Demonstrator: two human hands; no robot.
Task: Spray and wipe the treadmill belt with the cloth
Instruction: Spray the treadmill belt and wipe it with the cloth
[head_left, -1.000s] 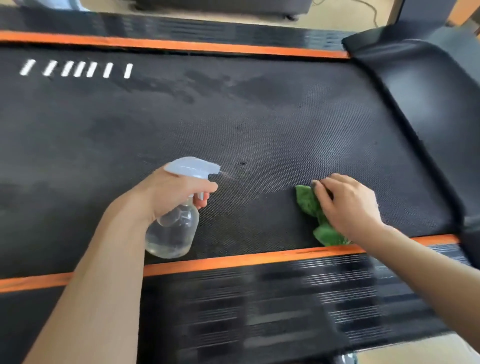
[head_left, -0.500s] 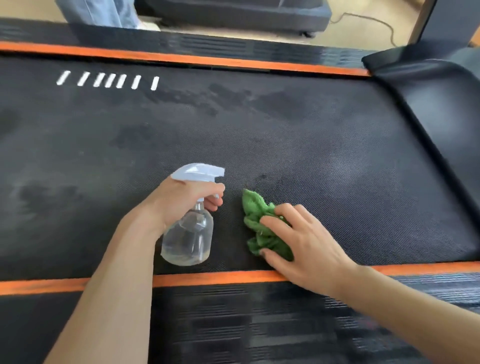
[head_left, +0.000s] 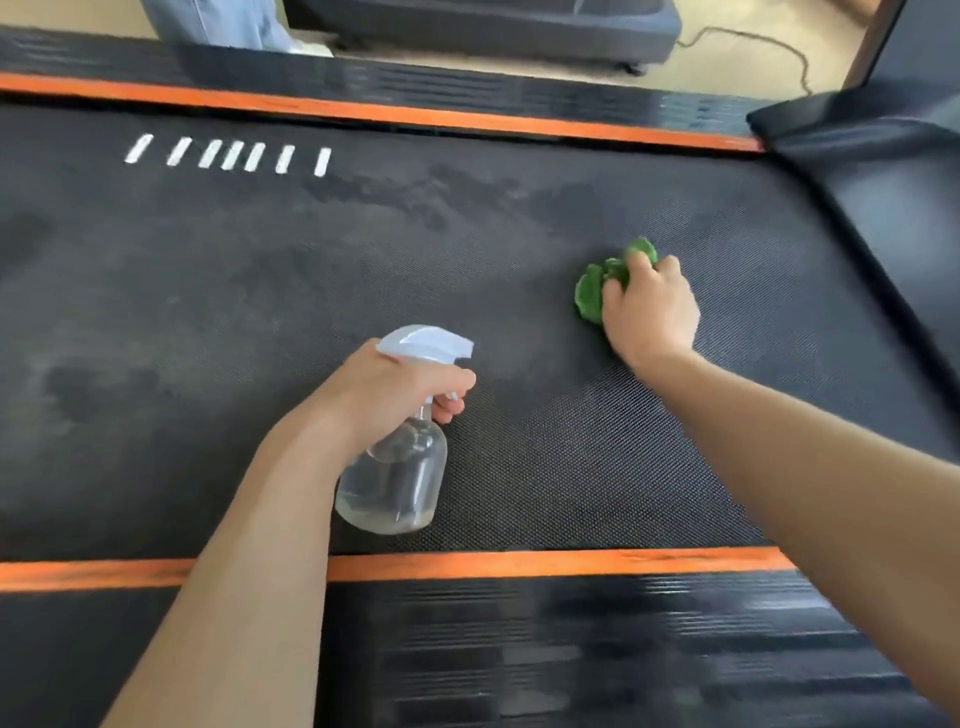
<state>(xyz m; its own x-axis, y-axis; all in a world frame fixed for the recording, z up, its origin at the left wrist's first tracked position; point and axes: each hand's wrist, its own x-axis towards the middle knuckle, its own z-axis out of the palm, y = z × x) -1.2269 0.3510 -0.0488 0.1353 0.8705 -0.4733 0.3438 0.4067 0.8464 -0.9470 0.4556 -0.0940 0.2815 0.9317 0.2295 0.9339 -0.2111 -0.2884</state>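
My right hand (head_left: 649, 312) presses the bunched green cloth (head_left: 602, 283) down on the treadmill belt (head_left: 311, 312), fingers curled round it, out toward the belt's right side. My left hand (head_left: 395, 387) grips the clear spray bottle (head_left: 400, 467), finger on the trigger, above the near orange stripe (head_left: 519, 564).

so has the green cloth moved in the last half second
Yes. The green cloth under the right hand has slid away from the near orange strip, out toward the middle of the belt and rightward, away from the spray bottle.
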